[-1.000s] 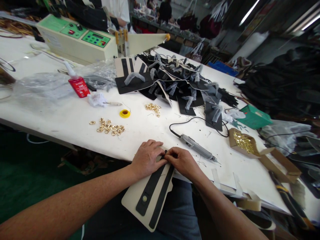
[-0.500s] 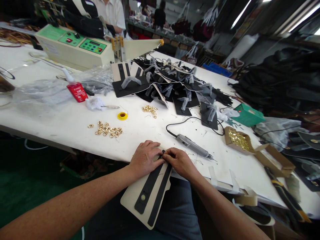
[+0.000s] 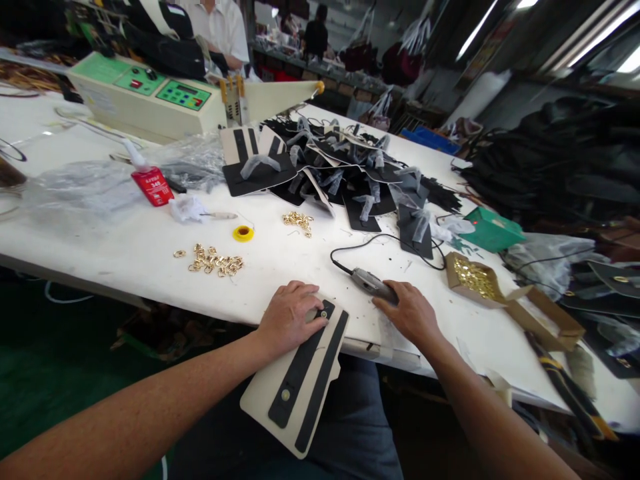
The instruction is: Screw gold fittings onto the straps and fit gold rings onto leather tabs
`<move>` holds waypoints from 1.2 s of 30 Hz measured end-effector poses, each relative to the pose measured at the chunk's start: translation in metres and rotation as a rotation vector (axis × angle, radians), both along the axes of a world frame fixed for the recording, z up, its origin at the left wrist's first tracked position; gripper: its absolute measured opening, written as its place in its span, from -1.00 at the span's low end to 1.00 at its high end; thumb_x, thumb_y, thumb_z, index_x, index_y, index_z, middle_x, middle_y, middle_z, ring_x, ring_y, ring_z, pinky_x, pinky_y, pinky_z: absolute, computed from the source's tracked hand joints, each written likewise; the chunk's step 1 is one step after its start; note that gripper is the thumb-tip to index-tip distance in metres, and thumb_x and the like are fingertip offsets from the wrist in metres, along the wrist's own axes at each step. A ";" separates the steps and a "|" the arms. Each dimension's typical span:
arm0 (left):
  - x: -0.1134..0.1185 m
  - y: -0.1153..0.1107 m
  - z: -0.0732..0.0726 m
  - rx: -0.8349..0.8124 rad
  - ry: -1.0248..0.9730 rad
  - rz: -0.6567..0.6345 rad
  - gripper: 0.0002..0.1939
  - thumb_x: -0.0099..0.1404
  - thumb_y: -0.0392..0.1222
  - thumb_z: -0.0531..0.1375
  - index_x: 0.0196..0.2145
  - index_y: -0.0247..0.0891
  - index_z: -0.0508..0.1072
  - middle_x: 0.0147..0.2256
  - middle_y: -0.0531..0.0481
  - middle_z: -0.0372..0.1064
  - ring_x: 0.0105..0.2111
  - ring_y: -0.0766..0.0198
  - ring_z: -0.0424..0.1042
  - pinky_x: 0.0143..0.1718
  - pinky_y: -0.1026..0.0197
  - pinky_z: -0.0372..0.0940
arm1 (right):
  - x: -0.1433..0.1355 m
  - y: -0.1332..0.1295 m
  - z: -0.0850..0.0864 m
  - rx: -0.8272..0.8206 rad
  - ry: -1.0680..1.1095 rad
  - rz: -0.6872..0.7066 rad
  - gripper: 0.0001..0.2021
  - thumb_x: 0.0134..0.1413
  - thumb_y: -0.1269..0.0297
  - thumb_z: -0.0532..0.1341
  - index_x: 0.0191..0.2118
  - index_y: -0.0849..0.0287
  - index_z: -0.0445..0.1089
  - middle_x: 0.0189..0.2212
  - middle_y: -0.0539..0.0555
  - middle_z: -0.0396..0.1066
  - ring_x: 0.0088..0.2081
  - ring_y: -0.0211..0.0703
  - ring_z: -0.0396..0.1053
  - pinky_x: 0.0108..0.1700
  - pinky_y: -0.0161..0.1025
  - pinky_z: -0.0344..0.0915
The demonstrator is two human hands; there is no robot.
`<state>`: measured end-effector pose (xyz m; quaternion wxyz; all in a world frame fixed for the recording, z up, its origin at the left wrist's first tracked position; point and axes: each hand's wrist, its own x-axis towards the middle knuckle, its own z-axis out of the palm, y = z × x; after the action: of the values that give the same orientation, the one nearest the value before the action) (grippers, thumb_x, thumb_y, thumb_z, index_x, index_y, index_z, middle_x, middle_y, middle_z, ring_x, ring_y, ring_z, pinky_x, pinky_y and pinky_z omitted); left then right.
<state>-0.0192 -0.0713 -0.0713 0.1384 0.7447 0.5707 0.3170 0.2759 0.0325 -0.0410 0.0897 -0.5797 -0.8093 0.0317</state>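
A cream panel with two black strips [image 3: 257, 399] leans from my lap onto the table's front edge. My left hand [image 3: 294, 315] grips its upper left side, thumb lying on one strip near a small round metal fastener [image 3: 324, 314]. A second round fastener [image 3: 285, 395] shows near the lower end of the same strip. To the right, my right hand [image 3: 411, 312] is closed around the grey corded electric screwdriver [image 3: 369, 281] lying on the table; its tip is hidden by the hand.
Gold rings [image 3: 216, 261] lie left of centre, near a yellow spool [image 3: 243, 233] and a red glue bottle [image 3: 153, 185]. Black panels [image 3: 363, 207] are piled behind. At right stand a box of brass parts [image 3: 473, 277] and pliers [image 3: 575, 393]. A co-worker [image 3: 225, 33] is beyond the machine [image 3: 150, 100].
My right hand has left the panel's upper end, moved right and taken hold of the electric screwdriver. The upper fastener is now uncovered. My left hand stays on the panel.
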 end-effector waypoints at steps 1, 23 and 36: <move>0.000 0.000 0.000 0.001 -0.001 0.000 -0.82 0.26 -0.07 0.44 -0.20 -0.11 0.58 0.14 -0.03 0.50 0.12 0.01 0.39 0.10 -0.13 0.35 | 0.005 0.002 -0.002 -0.025 -0.021 0.019 -0.58 0.26 0.06 0.23 0.14 0.14 0.48 0.01 0.27 0.53 0.04 0.27 0.45 0.04 0.12 0.39; -0.001 0.000 0.005 -0.037 0.027 -0.007 -0.79 0.27 -0.03 0.43 -0.18 -0.10 0.59 0.14 -0.04 0.48 0.14 -0.03 0.37 0.11 -0.15 0.33 | -0.142 -0.060 0.027 -0.275 1.592 0.057 -0.66 0.09 0.01 0.47 -0.26 0.08 0.38 -0.52 -0.10 0.29 -0.51 -0.25 0.30 -0.42 -0.25 0.32; -0.002 0.000 0.005 -0.042 0.031 -0.016 -0.81 0.28 -0.03 0.41 -0.18 -0.09 0.58 0.15 -0.03 0.47 0.15 -0.04 0.36 0.11 -0.15 0.32 | -0.138 -0.062 0.016 -0.225 1.450 0.038 -0.60 0.09 -0.12 0.42 -0.24 0.06 0.36 -0.50 -0.07 0.34 -0.49 -0.18 0.35 -0.41 -0.20 0.35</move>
<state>-0.0209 -0.0709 -0.0666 0.1479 0.7510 0.5733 0.2922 0.1380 -0.0292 -0.0252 0.5420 -0.4046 -0.5484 0.4917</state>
